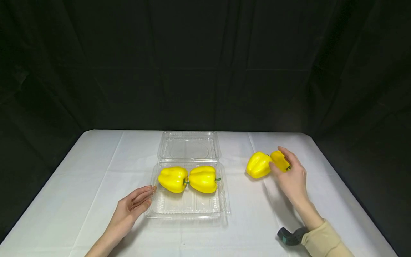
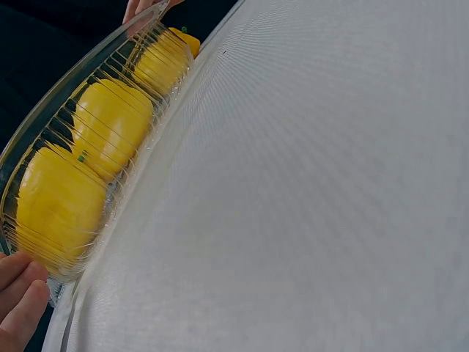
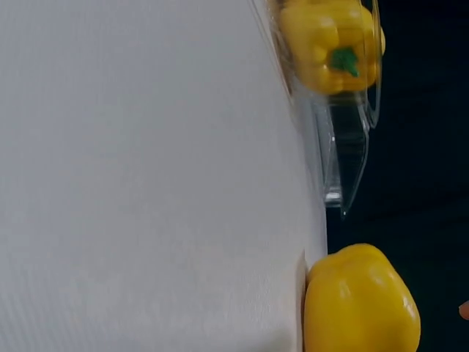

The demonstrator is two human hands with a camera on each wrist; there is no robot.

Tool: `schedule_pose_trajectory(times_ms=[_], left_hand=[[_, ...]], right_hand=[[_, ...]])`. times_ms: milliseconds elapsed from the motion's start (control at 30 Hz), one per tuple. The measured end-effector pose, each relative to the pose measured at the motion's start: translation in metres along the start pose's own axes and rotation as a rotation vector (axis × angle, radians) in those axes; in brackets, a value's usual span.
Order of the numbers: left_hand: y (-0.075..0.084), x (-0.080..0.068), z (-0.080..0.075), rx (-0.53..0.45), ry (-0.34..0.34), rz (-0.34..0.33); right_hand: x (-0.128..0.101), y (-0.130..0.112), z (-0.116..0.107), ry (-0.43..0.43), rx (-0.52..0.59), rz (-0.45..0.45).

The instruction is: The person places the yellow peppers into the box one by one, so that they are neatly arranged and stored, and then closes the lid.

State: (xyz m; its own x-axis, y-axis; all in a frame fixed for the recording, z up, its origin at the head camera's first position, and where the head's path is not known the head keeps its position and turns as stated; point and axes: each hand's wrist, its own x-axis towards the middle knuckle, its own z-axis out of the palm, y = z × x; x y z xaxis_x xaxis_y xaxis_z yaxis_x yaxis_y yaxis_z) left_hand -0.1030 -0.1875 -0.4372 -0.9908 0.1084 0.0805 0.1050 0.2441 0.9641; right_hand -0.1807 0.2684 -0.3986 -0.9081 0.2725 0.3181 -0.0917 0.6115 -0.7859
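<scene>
A clear plastic clamshell container (image 1: 186, 207) lies with its lid (image 1: 189, 146) folded back. Two yellow bell peppers sit side by side in its base, a left one (image 1: 172, 179) and a right one (image 1: 203, 179). My left hand (image 1: 128, 208) has its fingertips right at the container's left edge, fingers loosely extended. On the right, a third yellow bell pepper (image 1: 258, 165) lies on the table, with a fourth pepper (image 1: 278, 160) just beyond it. My right hand (image 1: 293, 176) reaches over the fourth pepper, thumb and fingers spread on either side, partly hiding it.
A white cloth covers the table (image 1: 80, 185). A dark curved object (image 1: 290, 236) shows beside the right sleeve (image 1: 325, 239). Black curtains (image 1: 199, 64) hang behind and at both sides.
</scene>
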Motion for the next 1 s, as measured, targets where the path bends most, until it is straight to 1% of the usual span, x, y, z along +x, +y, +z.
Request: schedule_pose_trajectory(times_ms=[500, 767, 1000], left_hand=[[0.000, 0.000, 0.000, -0.012, 0.005, 0.010], [-0.001, 0.000, 0.000, -0.003, 0.006, 0.011], [-0.001, 0.000, 0.000, -0.004, 0.003, 0.019]], right_hand=[[0.007, 0.008, -0.006, 0.001, -0.018, 0.052], [0.012, 0.014, -0.007, 0.026, -0.036, 0.070], [0.015, 0.019, -0.008, 0.031, -0.052, 0.102]])
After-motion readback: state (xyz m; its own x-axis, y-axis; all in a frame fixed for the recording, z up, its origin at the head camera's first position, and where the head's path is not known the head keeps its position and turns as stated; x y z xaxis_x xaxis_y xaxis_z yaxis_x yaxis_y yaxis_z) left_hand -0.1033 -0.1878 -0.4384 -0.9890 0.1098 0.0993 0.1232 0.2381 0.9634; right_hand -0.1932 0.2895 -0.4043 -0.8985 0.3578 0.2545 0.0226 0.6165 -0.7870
